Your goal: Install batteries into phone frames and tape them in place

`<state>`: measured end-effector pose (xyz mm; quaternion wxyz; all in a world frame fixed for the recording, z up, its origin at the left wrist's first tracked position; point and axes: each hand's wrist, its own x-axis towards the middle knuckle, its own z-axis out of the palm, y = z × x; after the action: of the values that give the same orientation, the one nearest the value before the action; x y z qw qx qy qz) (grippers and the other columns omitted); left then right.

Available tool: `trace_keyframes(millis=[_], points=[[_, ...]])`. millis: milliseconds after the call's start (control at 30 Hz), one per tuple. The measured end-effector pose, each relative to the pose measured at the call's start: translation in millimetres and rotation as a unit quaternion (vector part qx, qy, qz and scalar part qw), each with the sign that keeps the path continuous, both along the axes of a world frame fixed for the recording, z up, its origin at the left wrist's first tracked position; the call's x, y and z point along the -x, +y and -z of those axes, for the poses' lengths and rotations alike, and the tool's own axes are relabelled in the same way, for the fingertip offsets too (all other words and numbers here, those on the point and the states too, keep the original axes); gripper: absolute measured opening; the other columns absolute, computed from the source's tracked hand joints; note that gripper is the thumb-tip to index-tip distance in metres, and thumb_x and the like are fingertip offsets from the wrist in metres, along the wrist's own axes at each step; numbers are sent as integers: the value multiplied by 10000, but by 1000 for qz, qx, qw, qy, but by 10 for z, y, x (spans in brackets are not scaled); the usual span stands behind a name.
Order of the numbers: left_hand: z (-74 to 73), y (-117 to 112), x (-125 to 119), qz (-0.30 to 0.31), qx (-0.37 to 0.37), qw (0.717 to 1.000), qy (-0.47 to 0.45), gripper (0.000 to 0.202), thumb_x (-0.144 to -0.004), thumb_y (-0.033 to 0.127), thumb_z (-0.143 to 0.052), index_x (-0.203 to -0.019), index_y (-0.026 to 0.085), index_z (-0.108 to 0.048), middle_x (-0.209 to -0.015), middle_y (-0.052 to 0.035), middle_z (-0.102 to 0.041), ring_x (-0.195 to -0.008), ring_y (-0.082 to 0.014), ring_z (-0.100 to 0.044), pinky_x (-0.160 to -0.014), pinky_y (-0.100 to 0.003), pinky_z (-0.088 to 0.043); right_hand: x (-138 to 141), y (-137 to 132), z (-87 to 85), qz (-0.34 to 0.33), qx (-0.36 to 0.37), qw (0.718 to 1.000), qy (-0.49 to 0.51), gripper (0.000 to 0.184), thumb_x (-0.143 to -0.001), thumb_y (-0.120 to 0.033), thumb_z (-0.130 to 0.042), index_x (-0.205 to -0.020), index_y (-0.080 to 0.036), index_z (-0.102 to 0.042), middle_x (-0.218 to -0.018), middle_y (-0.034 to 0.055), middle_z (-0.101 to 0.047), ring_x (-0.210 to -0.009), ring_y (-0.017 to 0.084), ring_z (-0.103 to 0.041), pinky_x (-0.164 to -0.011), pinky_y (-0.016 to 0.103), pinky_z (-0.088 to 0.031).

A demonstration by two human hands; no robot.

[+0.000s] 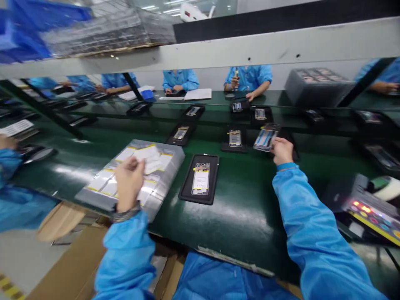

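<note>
My left hand (128, 178) hovers over a clear plastic tray (93, 192) of white, yellow-tabbed parts and pinches a white sheet-like part (149, 157) between its fingers. My right hand (282, 151) reaches far forward and grips a phone frame (265, 139), tilted, just above a black carrier at the far side of the green belt. Between my hands lies a black carrier (187, 186) with another phone frame (200, 178) resting in it. Both my sleeves are blue.
More black carriers with phone frames (235, 138) lie on the green belt (243, 208). Other people in blue coats sit across the line. A co-worker's sleeve (9, 166) is at left. A device with lit buttons (371, 210) stands at right. Cardboard boxes (68, 266) sit below.
</note>
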<state>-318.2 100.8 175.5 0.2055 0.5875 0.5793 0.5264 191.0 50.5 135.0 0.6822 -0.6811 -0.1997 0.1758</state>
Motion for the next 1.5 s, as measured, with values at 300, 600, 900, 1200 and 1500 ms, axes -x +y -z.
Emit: trace_keyframes(millis=[300,600,900,1200,1500], points=[[578,-453,-2291,385,252,855,-238,514,-654,407,-845,-1014,141,-592,-674,-19,-719,-519,-138,-604,-474,-219,-432,1054,-979,433,-203,38,961,185,290,-635,-252,-769,-901,-159,-700,-742,39,-700,-642,169,-646,-559,264,-546],[905,-580,-2355,418,329,826,-185,467,-713,395,-819,-1016,155,-558,-660,-8,-695,-479,-120,-567,-424,-203,-411,1274,-1247,680,-252,-17,930,267,501,-650,-425,-898,-1024,-201,-651,-899,40,-744,-767,185,-691,-663,278,-549],[1022,-753,-2402,350,171,920,-28,259,-872,288,-707,-1095,162,-672,-884,-56,-708,-765,-153,-654,-579,-220,-483,1266,-1250,806,-266,-27,932,244,490,-713,-453,-882,-1057,-219,-623,-905,32,-751,-754,189,-696,-696,314,-567],[1081,-674,-2381,308,126,943,-29,294,-772,298,-834,-944,178,-629,-923,-31,-630,-714,-112,-589,-574,-219,-449,1261,-1299,785,-291,-57,920,255,457,-766,-444,-865,-1068,-221,-605,-959,43,-763,-815,204,-716,-737,330,-581],[1061,-714,-2401,446,333,815,-160,446,-739,518,-845,-809,183,-558,-707,9,-646,-563,-103,-565,-459,-198,-416,1269,-1281,751,-254,-42,939,229,507,-783,-557,-826,-1085,-226,-589,-833,18,-745,-742,205,-711,-684,326,-593]])
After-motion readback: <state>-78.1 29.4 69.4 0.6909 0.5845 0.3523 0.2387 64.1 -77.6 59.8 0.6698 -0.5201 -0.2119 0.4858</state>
